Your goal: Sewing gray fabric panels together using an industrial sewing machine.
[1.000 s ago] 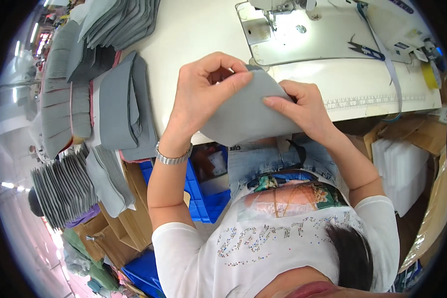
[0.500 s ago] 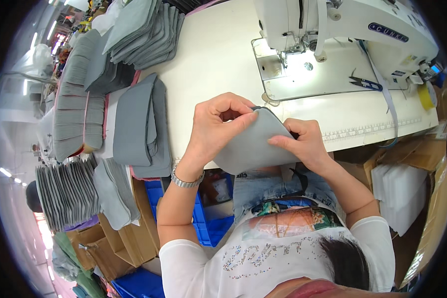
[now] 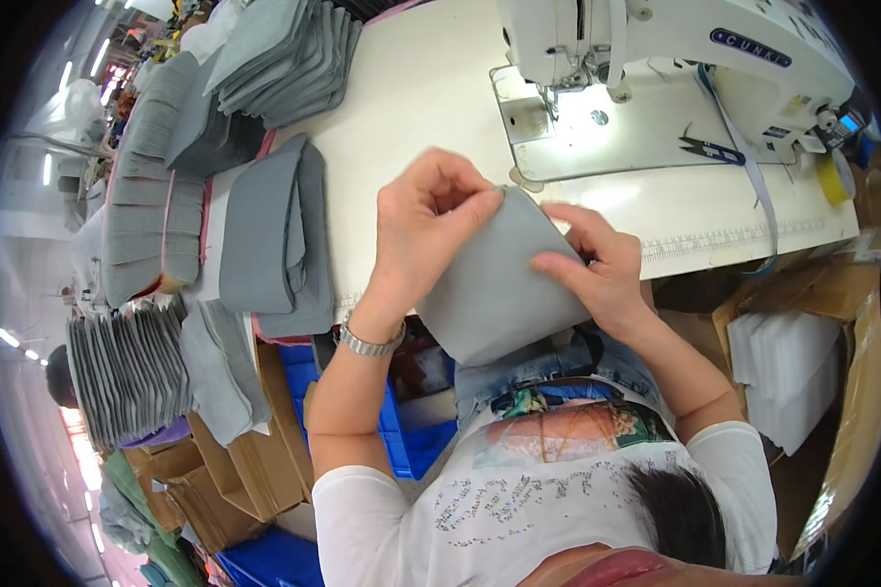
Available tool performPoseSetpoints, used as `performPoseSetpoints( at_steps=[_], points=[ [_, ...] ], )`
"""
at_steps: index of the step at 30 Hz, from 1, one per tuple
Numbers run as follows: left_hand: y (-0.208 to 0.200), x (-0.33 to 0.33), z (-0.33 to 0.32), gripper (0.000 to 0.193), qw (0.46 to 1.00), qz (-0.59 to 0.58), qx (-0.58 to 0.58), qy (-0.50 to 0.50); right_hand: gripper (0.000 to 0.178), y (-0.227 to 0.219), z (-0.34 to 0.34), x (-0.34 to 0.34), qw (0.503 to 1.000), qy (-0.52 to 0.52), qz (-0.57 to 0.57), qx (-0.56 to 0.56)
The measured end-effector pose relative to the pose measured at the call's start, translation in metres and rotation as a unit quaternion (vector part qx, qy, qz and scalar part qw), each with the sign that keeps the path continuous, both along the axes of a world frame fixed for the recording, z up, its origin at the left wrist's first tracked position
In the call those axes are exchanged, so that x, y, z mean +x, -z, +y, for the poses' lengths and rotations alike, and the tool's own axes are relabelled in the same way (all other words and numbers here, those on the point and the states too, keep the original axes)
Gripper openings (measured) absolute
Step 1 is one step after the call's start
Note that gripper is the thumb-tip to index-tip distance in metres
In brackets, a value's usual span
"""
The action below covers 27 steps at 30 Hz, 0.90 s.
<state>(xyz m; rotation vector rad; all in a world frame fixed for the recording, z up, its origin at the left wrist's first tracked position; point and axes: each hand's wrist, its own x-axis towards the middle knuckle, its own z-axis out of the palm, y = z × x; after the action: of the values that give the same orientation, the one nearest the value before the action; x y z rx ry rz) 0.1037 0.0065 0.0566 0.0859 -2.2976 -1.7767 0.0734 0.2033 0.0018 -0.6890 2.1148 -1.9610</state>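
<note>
A grey fabric panel (image 3: pixel 504 284) with rounded corners is held up in front of me, over the table's near edge and my lap. My left hand (image 3: pixel 426 225) pinches its top corner between thumb and fingers; a watch circles that wrist. On the right slanting edge, my right hand (image 3: pixel 602 259) has its thumb on the panel's face and its fingers around the edge, partly hidden behind it. Just beyond the panel stands a white sewing machine (image 3: pixel 646 44), lit at its needle. To the left lies a pile of darker grey panels (image 3: pixel 259 235).
Stacked grey panels (image 3: pixel 279 68) and tied bundles (image 3: pixel 157 186) fill the table's left side. Thread snips (image 3: pixel 712 150), a pale strap (image 3: pixel 762 196) and yellow tape (image 3: pixel 835 178) lie right. Below are a blue crate (image 3: pixel 390 430) and a carton (image 3: pixel 857 391) holding white sheets (image 3: pixel 788 377).
The panel has risen slightly and turned its face more toward me; its dark back edge no longer shows. Both hands moved up a little, and my right fingers lifted farther along the edge.
</note>
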Motion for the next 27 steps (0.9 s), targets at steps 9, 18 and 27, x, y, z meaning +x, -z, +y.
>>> performPoseSetpoints(
  at_steps=[9,18,27],
  points=[
    [0.061,-0.089,-0.002,0.010,0.953,0.082,-0.284,0.069,0.030,0.023,0.017,-0.061,0.884,-0.086,0.425,0.173],
    [0.085,-0.124,0.005,0.013,0.954,0.079,-0.284,0.047,0.015,0.021,0.017,-0.121,0.754,-0.215,0.582,0.217],
    [0.067,-0.155,0.006,0.014,0.961,-0.076,-0.267,0.001,0.021,0.036,0.018,-0.135,0.767,-0.159,0.565,0.258]
  ],
)
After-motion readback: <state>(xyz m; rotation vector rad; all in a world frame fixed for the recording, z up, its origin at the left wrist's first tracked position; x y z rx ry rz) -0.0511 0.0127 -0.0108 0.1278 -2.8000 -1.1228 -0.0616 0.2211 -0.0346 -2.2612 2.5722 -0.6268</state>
